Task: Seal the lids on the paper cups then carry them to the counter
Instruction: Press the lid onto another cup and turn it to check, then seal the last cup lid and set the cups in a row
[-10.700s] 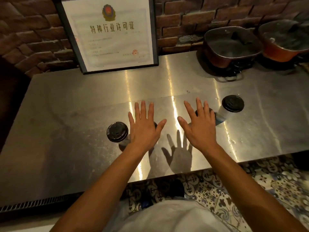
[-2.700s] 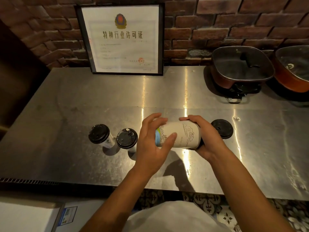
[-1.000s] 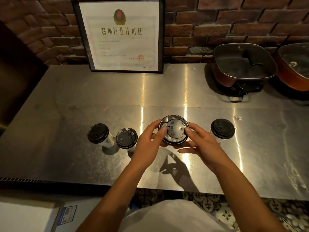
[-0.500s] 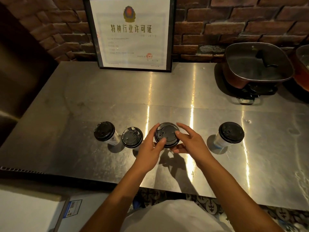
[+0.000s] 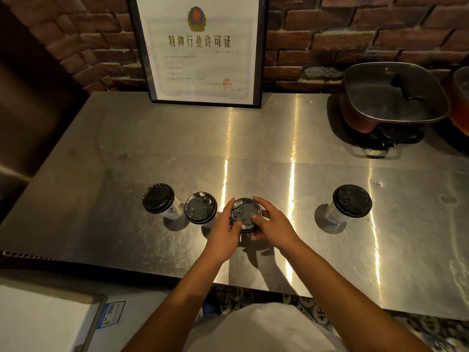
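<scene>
Table (image 5: 152,148): brushed metal, glossy streaks.
Cup lids (image 5: 201,211): black plastic, satin sheen.
Cup walls (image 5: 335,214): white printed paper, matt.
Wall, 12 o'clock (image 5: 355,41): rough brick.
Pan lid, 2 o'clock (image 5: 390,97): clear glass, glossy.

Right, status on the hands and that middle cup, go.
Left hand and right hand both clamped on the black-lidded paper cup, thumbs pressing its lid. Three other black-lidded cups standing apart on the steel table. Nothing in the way.
</scene>
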Demonstrator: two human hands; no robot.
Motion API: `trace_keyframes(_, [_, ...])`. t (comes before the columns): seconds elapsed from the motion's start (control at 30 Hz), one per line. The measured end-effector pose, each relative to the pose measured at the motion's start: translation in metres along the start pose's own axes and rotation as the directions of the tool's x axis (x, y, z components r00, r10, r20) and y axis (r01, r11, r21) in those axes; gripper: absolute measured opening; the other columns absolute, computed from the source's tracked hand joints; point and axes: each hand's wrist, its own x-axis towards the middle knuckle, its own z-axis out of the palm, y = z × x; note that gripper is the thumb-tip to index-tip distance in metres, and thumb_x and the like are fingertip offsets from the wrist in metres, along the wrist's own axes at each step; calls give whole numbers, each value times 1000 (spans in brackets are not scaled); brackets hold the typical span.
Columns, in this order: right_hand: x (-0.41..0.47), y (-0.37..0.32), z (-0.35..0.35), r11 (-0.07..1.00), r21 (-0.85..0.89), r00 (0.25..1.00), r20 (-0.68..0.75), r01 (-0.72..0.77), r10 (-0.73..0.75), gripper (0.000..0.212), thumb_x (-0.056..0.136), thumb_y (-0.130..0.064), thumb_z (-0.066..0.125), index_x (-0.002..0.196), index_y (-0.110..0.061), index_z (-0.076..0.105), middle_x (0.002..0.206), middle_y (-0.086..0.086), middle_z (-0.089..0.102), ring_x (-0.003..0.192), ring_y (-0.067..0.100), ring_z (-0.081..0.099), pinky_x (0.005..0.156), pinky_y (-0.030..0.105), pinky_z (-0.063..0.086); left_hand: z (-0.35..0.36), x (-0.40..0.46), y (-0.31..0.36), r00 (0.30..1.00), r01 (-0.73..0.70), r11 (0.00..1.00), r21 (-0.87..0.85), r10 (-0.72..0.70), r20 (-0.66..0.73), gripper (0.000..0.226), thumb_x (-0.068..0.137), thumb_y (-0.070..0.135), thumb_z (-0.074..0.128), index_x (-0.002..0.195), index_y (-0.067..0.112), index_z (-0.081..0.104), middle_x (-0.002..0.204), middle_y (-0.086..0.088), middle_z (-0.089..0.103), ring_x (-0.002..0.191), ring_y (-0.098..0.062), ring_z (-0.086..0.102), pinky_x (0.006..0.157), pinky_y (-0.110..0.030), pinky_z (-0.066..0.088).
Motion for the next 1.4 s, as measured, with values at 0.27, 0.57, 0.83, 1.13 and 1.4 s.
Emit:
trace_keyframes(0.27, [5,-2,6,995,-100,999,-39,-3,-1,50,102,-19,60,146,-39,48,120,0,63,73,22,77,61,37,65,5,0,-6,985,-58,998,29,62,-161,58,104,14,52,156,33,34,145,-3,56,133,-19,55,111,-41,48])
trace_keyframes(0.57, [12,-7,6,965,-262,998,-65,-8,-9,51,102,-36,60,149,-45,42,121,-1,62,82,21,72,68,40,66,4,3,-3,976,-65,996,63,77,-202,50,106,25,50,153,36,39,134,3,62,118,-16,63,101,-46,54])
trace_keyframes(0.83, [9,-9,1,974,-225,998,-66,-32,17,56,101,-44,58,152,-39,37,133,4,64,95,28,73,79,50,64,-9,-6,5,977,-60,909,412,139,-164,58,103,43,50,154,48,23,111,3,63,93,-16,65,81,-45,58])
trace_keyframes(1.13, [-19,-11,-37,968,-241,975,-189,71,-119,44,100,-35,59,143,-29,50,133,-2,64,91,12,70,88,46,61,-19,-37,31,924,-133,884,447,274,-267,51,101,49,46,150,44,35,141,1,46,106,-18,61,85,-42,58])
trace_keyframes(1.4, [-61,-36,-78,832,-434,839,-255,346,-481,22,101,-30,56,118,-32,71,123,-15,63,99,0,61,80,22,50,-9,-34,59,831,-265,837,480,450,-327,33,101,34,55,133,30,64,150,2,46,138,-21,38,108,-40,38])
